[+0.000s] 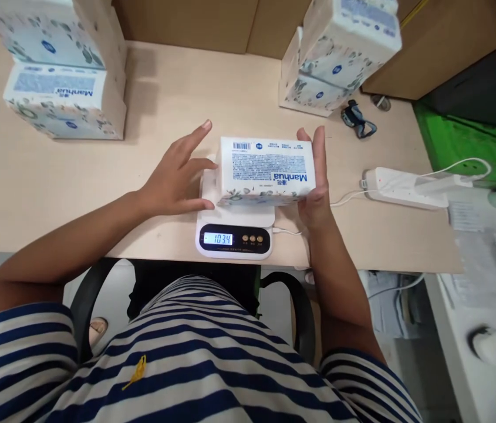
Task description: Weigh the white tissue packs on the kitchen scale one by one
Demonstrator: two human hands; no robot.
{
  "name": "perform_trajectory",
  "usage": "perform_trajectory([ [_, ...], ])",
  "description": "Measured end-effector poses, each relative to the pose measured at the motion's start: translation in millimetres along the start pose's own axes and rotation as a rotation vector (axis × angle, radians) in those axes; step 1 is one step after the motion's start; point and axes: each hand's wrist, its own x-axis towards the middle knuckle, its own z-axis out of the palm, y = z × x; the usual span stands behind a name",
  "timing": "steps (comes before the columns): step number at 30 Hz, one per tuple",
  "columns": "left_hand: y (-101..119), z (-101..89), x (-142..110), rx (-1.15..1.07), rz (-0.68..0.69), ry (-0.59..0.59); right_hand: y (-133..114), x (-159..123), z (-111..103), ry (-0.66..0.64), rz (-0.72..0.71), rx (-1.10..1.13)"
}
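A white pack of tissues (267,167) marked "Manhua" is over the digital scale (234,241), its printed text upside down to me. My right hand (316,194) grips the pack's right end, fingers along its side and palm near the lower corner. At the opposite end my left hand (177,176) is open with its fingers spread; a fingertip is close to the pack, and whether it touches I cannot tell. The lit display of the scale reads about 103.4. Most of the weighing plate is hidden under the pack.
Stacked tissue packs (67,103) stand at the back left, and more packs (318,88) at the back right. Beside those lies a dark strap-like object (357,119). A white power strip (406,188) with cables is on the right. Cardboard (186,23) borders the table's far edge.
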Motion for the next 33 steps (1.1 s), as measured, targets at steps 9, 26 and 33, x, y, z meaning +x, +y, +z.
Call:
perform_trajectory([
  [9, -22, 5.3, 4, -0.157, -0.001, 0.079, 10, -4, 3, 0.043, -0.069, 0.052],
  [26, -56, 12.1, -10, -0.177, 0.062, 0.142, 10, -1, 16, -0.010, -0.068, -0.026],
  [33, -58, 21.8, -10, -0.205, 0.036, 0.096, 10, 8, -7, 0.183, 0.085, 0.013],
])
